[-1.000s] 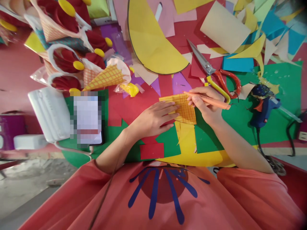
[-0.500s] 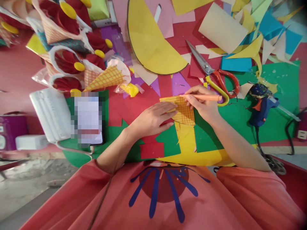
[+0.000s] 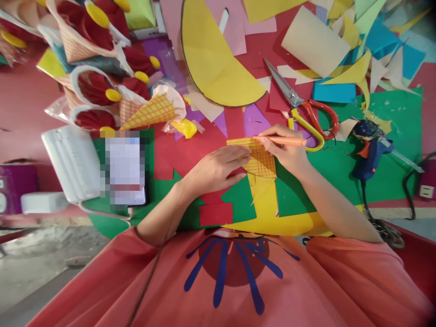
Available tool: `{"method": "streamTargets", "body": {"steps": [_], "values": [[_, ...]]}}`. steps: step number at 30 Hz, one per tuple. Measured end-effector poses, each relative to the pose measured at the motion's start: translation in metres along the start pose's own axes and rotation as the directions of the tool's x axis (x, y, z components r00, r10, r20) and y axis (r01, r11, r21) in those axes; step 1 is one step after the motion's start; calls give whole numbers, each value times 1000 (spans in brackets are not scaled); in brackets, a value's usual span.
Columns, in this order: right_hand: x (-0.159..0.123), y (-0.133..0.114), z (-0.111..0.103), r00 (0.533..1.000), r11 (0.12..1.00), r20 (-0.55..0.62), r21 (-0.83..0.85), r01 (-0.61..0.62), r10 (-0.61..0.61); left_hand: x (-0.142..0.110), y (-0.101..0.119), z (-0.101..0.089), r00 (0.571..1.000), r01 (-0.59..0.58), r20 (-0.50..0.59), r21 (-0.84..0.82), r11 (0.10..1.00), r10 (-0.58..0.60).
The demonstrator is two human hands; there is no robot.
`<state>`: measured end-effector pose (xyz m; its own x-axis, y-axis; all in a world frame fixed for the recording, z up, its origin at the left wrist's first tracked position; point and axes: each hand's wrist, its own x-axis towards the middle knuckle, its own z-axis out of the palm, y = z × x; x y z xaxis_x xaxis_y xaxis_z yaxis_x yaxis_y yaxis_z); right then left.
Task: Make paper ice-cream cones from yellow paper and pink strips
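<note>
My right hand [image 3: 285,147] is closed round an orange marker [image 3: 289,141], whose tip meets the top edge of a small yellow paper piece [image 3: 264,161]. Orange crossing lines cover that piece like a waffle pattern. Flat on its left part rests my left hand [image 3: 221,169], fingers stretched out and hiding some of the grid. Under the patterned piece, a yellow paper strip [image 3: 267,195] extends toward me. Just beyond my right hand lie scissors [image 3: 296,102] with red and yellow handles, blades apart. A finished-looking paper cone [image 3: 150,111] with a similar grid lies to the left.
Several paper cones with dark red filling [image 3: 93,86] crowd the far left. Near them are a phone [image 3: 126,170] and a white power bank [image 3: 71,163]. A large yellow paper shape [image 3: 214,63] lies ahead. At right are a blue glue gun [image 3: 369,156] and paper scraps [image 3: 378,41].
My right hand has shifted left along the patterned paper's top edge, and the marker has swung to lie more level. My left hand stays in place on the paper.
</note>
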<state>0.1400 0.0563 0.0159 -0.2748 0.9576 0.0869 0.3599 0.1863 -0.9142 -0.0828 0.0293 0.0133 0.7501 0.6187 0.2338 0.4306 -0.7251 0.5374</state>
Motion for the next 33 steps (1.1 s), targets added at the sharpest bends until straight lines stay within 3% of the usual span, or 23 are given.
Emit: {"method": "streamTargets", "body": {"steps": [6,13,19,24,28,33], "values": [[0,1,-1,1000,997,28,82,-8,6,-1,-1,1,1000,8,2,4,1000,-8],[0,1,1,1000,998,-12,50,-24,25,-1,-1,0,1000,-5,0,20,1000,5],[0,-1,-1,1000,1000,26,-1,-3,3,-1,-1,1,1000,18,10,-5,1000,-18],[0,1,-2,998,997,55,74,-25,21,-1,-1,0,1000,7,-7,4,1000,-7],[-4,3,-1,995,977,-43,200,-79,90,0,-1,0,1000,-15,-21,26,1000,16],[-10,5,0,983,988,-174,153,-31,58,-2,-4,4,1000,-8,-23,75,997,10]]}}
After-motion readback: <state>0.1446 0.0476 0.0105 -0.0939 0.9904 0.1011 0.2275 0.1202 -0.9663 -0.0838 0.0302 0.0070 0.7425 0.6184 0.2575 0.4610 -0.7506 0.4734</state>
